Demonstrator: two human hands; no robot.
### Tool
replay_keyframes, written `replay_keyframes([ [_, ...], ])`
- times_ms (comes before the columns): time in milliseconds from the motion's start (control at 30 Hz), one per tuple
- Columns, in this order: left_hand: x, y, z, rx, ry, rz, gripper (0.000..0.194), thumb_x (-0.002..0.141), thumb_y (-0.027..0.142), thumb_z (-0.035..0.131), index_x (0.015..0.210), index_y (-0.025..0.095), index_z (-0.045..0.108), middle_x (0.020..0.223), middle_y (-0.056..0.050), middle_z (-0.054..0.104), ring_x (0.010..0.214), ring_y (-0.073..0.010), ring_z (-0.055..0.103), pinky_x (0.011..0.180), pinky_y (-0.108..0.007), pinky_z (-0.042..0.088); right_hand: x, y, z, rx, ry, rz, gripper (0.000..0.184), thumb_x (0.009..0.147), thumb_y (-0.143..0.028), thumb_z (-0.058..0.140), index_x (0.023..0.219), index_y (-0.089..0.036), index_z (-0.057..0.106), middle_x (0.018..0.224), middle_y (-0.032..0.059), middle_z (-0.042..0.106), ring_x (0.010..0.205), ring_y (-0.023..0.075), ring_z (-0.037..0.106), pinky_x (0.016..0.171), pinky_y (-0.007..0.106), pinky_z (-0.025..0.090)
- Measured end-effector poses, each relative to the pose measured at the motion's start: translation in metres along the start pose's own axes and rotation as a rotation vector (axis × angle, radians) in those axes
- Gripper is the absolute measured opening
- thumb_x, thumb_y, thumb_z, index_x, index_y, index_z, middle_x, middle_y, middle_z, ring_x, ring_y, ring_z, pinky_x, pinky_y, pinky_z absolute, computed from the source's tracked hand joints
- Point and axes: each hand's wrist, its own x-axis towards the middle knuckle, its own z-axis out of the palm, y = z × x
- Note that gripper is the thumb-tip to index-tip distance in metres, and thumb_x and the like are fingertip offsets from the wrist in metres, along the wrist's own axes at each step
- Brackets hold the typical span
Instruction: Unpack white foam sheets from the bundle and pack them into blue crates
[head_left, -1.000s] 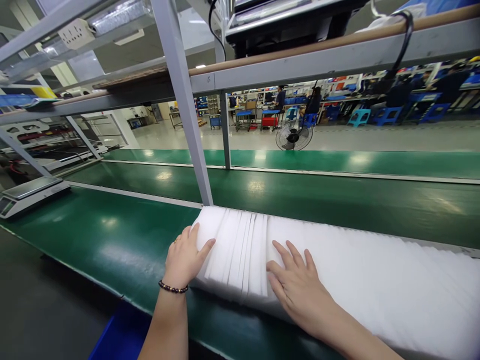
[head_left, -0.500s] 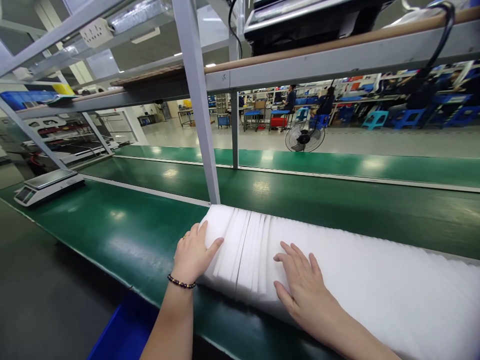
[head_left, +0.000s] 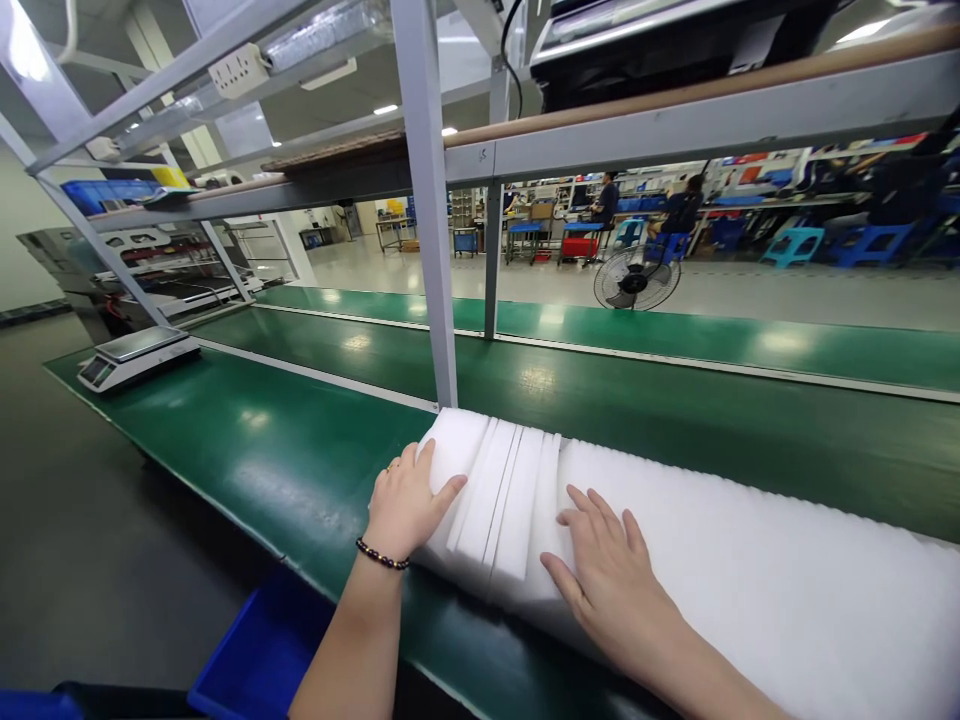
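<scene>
A long row of white foam sheets [head_left: 750, 570], packed on edge, runs along the green bench top to the right. Toward its left end several loose foam sheets [head_left: 512, 500] lean with narrow gaps between them. My left hand [head_left: 405, 505] lies against the left end of the row, fingers outstretched and thumb spread over the top edge. On the right of the loose sheets, my right hand [head_left: 611, 565] rests on or just above the foam, fingers spread and slightly bent. Neither hand is closed around a sheet.
A white scale [head_left: 139, 358] stands at the bench's far left. A grey upright post [head_left: 427, 220] rises just behind the foam, carrying a shelf overhead. Below the front edge is a blue bin [head_left: 262, 650]. A fan [head_left: 636, 278] and seated people are beyond the belts.
The whole scene has shifted rightward in view as the camera turned left. The loose sheets between my hands have changed spacing, with fewer separate edges showing. Both hands keep nearly the same pose.
</scene>
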Motion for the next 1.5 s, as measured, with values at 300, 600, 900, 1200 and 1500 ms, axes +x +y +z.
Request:
replay_keyframes([
  [300,0.000,0.000,-0.001,-0.007,0.010,0.008,0.070,0.080,0.065,0.024,0.134,0.021,0.031,0.132,-0.011,0.039,0.114,-0.0289,0.042,0.090,-0.038,0.033,0.012,-0.021,-0.010,0.030,-0.037,-0.007,0.057,0.085,-0.056,0.020,0.096,-0.019,0.062,0.142,0.0123,0.027,0.132,0.0353,0.011,0.101,0.060,0.010],
  [600,0.000,0.000,-0.001,-0.017,0.012,0.012,0.071,0.080,0.066,0.025,0.134,0.020,0.032,0.132,-0.011,0.040,0.113,-0.0294,0.042,0.090,-0.039,0.034,0.011,-0.014,0.002,-0.022,-0.015,-0.015,0.054,0.085,-0.047,0.024,0.119,-0.014,0.049,0.142,0.0103,0.028,0.132,0.0297,0.014,0.105,0.055,0.012],
  [900,0.000,-0.001,-0.001,-0.021,0.023,0.024,0.071,0.080,0.066,0.025,0.134,0.020,0.032,0.131,-0.012,0.041,0.113,-0.0292,0.043,0.090,-0.039,0.034,0.018,-0.029,-0.007,0.050,-0.040,-0.037,0.052,0.087,-0.049,0.018,0.098,-0.020,0.059,0.143,0.0096,0.025,0.132,0.0325,0.012,0.101,0.060,0.011],
  [1200,0.000,-0.002,-0.001,-0.023,0.034,0.030,0.071,0.079,0.066,0.026,0.133,0.020,0.032,0.129,-0.011,0.042,0.110,-0.0284,0.045,0.089,-0.038,0.035,0.025,-0.031,0.001,-0.019,-0.006,-0.033,0.053,0.085,-0.051,0.025,0.104,-0.014,0.058,0.142,0.0132,0.027,0.131,0.0349,0.014,0.101,0.061,0.012],
  [1500,0.000,-0.002,-0.001,-0.039,0.061,0.034,0.071,0.079,0.066,0.027,0.132,0.020,0.034,0.126,-0.011,0.045,0.107,-0.0285,0.047,0.087,-0.040,0.037,0.025,-0.035,-0.005,0.074,-0.032,-0.094,0.045,0.088,-0.044,0.020,0.100,-0.026,0.059,0.142,0.0066,0.028,0.132,0.0320,0.013,0.100,0.062,0.011],
])
